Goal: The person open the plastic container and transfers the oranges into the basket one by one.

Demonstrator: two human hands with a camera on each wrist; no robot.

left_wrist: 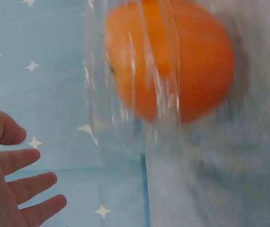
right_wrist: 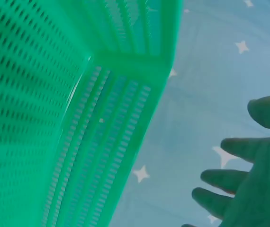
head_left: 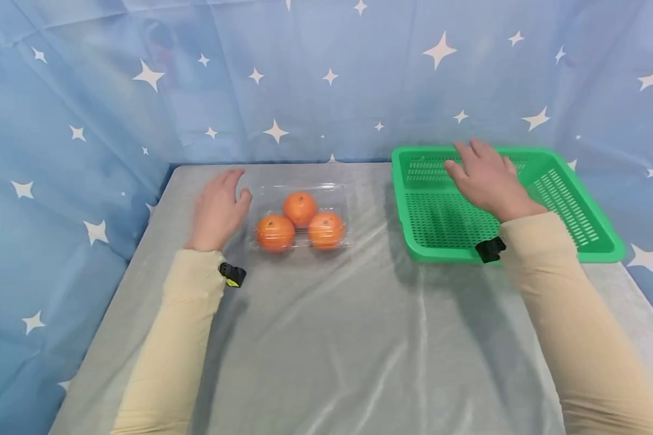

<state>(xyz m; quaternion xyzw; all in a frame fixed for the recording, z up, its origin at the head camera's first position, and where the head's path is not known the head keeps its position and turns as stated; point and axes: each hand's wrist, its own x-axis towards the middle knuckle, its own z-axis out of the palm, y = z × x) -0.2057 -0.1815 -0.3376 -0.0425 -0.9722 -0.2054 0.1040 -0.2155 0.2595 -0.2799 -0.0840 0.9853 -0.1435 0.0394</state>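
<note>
Three oranges (head_left: 300, 209) sit in a clear plastic box (head_left: 341, 196) on the left half of the table. My left hand (head_left: 217, 208) is just left of that box, its fingers relaxed and nothing in them; in the left wrist view its spread fingers stand apart from an orange (left_wrist: 201, 61) seen through the plastic. Over the green basket (head_left: 441, 252) at the back right, my right hand (head_left: 488, 180) hovers with fingers extended and holds nothing. The right wrist view has the basket's slotted wall (right_wrist: 144, 75) to the left of those fingers.
A grey cloth (head_left: 326, 338) with creases covers the table. Behind it and along the left hangs a blue curtain (head_left: 305, 103) with white stars, close to the table's back edge. Each wrist wears a black strap (head_left: 233, 275) over a beige sleeve (head_left: 168, 344).
</note>
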